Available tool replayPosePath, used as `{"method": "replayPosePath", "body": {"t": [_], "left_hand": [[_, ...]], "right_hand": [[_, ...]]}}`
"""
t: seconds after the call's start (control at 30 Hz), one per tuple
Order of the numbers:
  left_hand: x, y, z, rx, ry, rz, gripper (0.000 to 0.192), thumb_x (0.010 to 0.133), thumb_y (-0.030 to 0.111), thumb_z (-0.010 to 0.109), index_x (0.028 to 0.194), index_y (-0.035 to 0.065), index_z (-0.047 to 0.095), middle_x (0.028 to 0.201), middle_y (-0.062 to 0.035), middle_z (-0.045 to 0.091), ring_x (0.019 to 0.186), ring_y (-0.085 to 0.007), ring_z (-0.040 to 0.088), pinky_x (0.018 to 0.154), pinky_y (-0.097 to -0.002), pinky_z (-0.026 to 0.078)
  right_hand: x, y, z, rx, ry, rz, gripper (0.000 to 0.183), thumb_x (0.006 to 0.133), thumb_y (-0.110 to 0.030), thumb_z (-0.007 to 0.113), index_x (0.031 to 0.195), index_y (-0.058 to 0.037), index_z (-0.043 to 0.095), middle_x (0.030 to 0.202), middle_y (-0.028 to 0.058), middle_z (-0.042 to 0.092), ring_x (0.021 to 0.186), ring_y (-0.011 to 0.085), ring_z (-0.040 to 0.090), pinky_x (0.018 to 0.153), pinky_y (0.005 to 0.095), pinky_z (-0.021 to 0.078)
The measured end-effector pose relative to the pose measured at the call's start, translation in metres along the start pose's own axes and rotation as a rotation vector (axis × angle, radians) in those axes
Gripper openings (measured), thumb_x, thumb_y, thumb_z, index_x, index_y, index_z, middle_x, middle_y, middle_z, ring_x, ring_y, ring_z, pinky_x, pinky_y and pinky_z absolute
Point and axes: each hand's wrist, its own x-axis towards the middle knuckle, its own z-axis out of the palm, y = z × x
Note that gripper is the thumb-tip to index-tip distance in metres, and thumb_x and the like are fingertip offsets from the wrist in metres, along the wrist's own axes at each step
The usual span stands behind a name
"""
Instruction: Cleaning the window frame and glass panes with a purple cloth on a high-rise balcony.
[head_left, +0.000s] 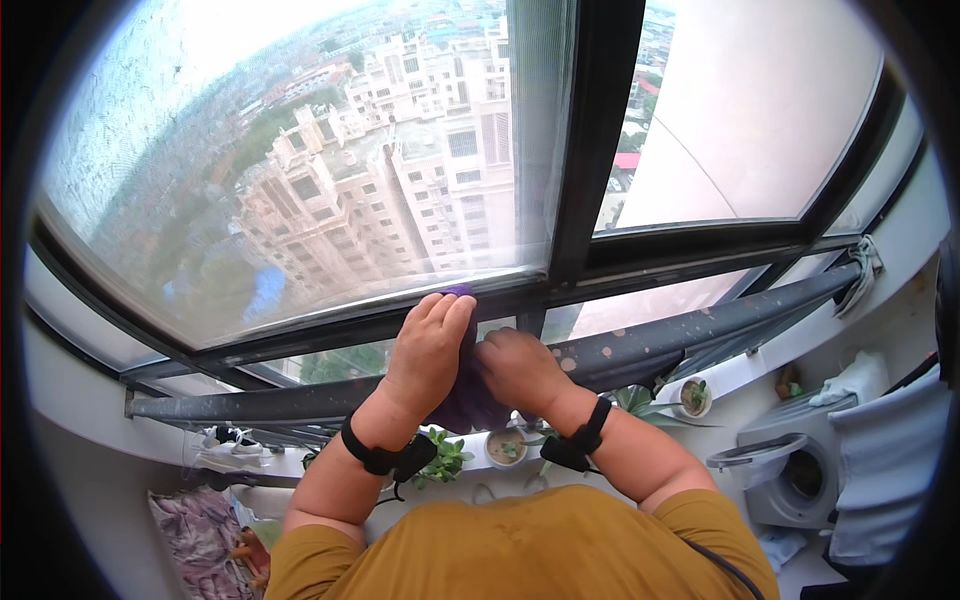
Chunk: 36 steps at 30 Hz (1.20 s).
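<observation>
A dark purple cloth (466, 397) hangs between my two hands, over the grey metal railing (637, 337) and in front of the black window frame (510, 296). My left hand (431, 349) presses the cloth's upper part near the bottom rail of the large left window pane (300, 187), fingers pointing up. Slightly lower and to the right, my right hand (521, 367) has its fingers curled on the cloth's edge. Both wrists wear black bands with small boxes. The cloth's folds behind my hands are hidden.
Potted plants (507, 448) stand on the white ledge below the railing. A pale rag (862, 274) is tied at the railing's right end. At right are a front-loading washing machine (795, 472) with its door open and hanging grey fabric (889, 465). White shoes (232, 444) sit at left.
</observation>
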Motion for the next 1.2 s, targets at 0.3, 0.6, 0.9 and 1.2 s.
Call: {"method": "replayPosePath", "body": {"t": [0.3, 0.6, 0.9, 1.2], "left_hand": [[0.052, 0.03, 0.048, -0.093, -0.076, 0.104, 0.033, 0.083, -0.003, 0.056, 0.115, 0.0002, 0.062, 0.114, -0.0143, 0.068, 0.111, -0.0355, 0.062, 0.095, -0.0412, 0.051], [0.058, 0.005, 0.035, -0.391, -0.093, 0.073, 0.024, 0.083, -0.004, 0.057, 0.104, 0.0019, 0.067, 0.103, -0.0148, 0.071, 0.107, -0.0368, 0.064, 0.096, -0.0425, 0.052], [0.031, 0.027, 0.036, -0.356, -0.152, 0.309, 0.025, 0.081, 0.002, 0.061, 0.106, 0.0038, 0.065, 0.102, -0.011, 0.069, 0.103, -0.0329, 0.063, 0.093, -0.0424, 0.052], [0.019, 0.051, 0.063, 0.116, -0.087, 0.104, 0.038, 0.079, 0.018, 0.064, 0.114, 0.0044, 0.062, 0.104, -0.0053, 0.06, 0.103, -0.0237, 0.057, 0.088, -0.0359, 0.044]], "right_hand": [[-0.002, -0.003, -0.001, 0.031, 0.109, -0.011, 0.015, 0.088, -0.015, 0.062, 0.094, -0.0044, 0.07, 0.088, 0.0173, 0.072, 0.077, 0.0355, 0.07, 0.069, 0.0463, 0.0548], [0.002, 0.0, -0.001, -0.047, -0.089, 0.088, 0.016, 0.087, -0.015, 0.063, 0.099, -0.0059, 0.07, 0.09, 0.017, 0.072, 0.082, 0.0365, 0.07, 0.073, 0.0471, 0.0544], [-0.006, 0.004, 0.005, 0.069, 0.158, -0.086, 0.031, 0.09, -0.015, 0.065, 0.12, -0.0071, 0.067, 0.116, 0.0192, 0.071, 0.109, 0.0379, 0.067, 0.093, 0.0478, 0.0518], [-0.009, -0.001, 0.005, 0.13, 0.131, -0.029, 0.034, 0.09, -0.014, 0.065, 0.123, -0.0073, 0.066, 0.12, 0.0188, 0.069, 0.114, 0.0379, 0.064, 0.096, 0.0472, 0.0507]]}}
